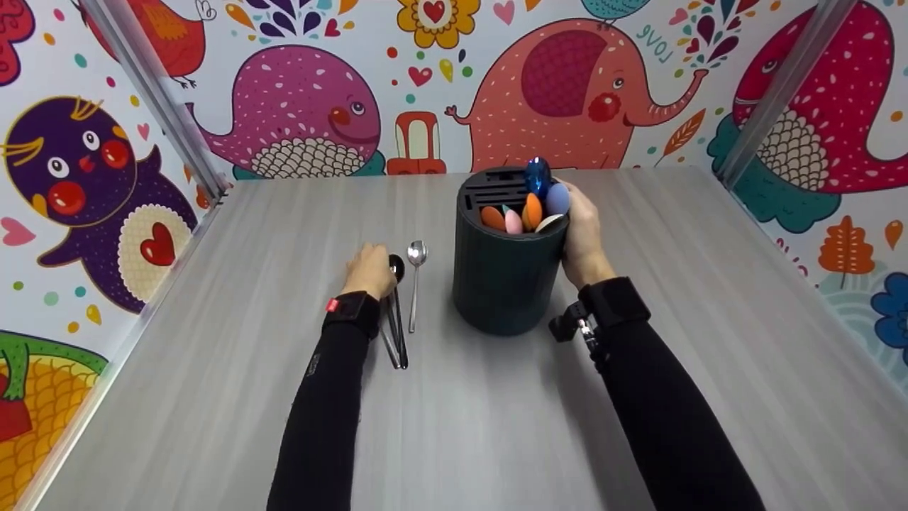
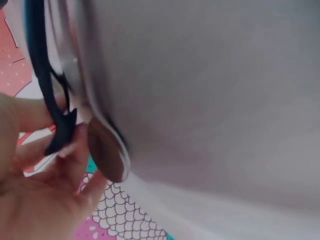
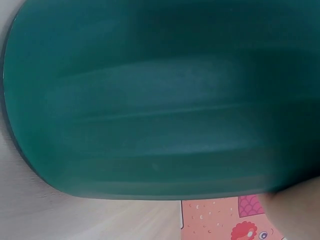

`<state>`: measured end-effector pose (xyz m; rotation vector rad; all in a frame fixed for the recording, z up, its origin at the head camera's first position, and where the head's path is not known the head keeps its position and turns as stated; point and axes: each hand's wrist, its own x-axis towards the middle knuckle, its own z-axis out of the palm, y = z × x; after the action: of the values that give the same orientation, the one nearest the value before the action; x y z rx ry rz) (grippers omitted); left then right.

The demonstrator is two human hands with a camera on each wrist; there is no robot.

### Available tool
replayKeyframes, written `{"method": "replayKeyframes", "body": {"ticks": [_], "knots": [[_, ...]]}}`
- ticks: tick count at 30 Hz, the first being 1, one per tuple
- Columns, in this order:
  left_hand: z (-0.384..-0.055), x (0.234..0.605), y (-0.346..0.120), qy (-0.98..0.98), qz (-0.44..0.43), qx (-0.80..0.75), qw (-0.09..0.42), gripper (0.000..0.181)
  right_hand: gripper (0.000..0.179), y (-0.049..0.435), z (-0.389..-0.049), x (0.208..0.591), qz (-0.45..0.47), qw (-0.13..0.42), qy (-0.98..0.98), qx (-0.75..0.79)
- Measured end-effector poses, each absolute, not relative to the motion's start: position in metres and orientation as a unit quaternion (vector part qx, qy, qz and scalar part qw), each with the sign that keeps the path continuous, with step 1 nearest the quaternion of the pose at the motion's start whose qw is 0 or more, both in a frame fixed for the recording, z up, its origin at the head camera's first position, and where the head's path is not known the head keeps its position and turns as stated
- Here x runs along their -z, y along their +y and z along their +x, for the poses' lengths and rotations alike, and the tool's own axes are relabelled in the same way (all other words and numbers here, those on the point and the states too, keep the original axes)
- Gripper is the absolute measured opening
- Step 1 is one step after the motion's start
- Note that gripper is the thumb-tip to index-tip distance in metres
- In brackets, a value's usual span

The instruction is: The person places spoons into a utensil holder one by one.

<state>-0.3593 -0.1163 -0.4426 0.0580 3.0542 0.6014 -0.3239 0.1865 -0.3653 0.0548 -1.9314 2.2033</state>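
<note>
My left hand [image 1: 370, 270] is at the spoons left of centre, its thumb and fingers pinching a black spoon [image 2: 42, 65]. The bowl of a black spoon [image 1: 396, 267] shows beside that hand, with dark and silver handles running toward me. To its right, a silver spoon [image 1: 417, 253] lies on the table, bowl away from me. My right hand [image 1: 583, 234] grips the right side of a dark green utensil holder [image 1: 505, 284]; its fingers are partly hidden behind it. A shiny blue utensil [image 1: 538, 176] and several orange, pink and lilac tips stick out of the holder's slotted top.
The grey table [image 1: 213, 341] runs back to a wall printed with cartoon animals [image 1: 305, 106]. Metal posts [image 1: 152, 92] stand at the back left and back right corners. Patterned side panels border the table on both sides.
</note>
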Motion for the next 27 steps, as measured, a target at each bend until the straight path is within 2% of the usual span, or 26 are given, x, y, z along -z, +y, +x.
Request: {"method": "replayKeyframes", "body": {"ticks": [7, 13, 20, 27], "knots": [[-0.360, 0.443, -0.120, 0.968, 0.022, -0.249, -0.037, 0.018, 0.040, 0.184, -0.323, 0.364, 0.023, 0.101, -0.642, -0.760], [-0.359, 0.436, -0.122, 0.959, 0.026, -0.271, -0.080, 0.021, 0.040, 0.184, -0.322, 0.365, 0.026, 0.101, -0.638, -0.763], [-0.359, 0.418, -0.113, 0.921, 0.075, -0.340, -0.178, 0.020, 0.040, 0.184, -0.323, 0.365, 0.022, 0.101, -0.640, -0.761], [-0.352, 0.383, -0.088, 0.851, 0.104, -0.487, -0.169, 0.020, 0.039, 0.184, -0.323, 0.365, 0.021, 0.102, -0.643, -0.759]]}}
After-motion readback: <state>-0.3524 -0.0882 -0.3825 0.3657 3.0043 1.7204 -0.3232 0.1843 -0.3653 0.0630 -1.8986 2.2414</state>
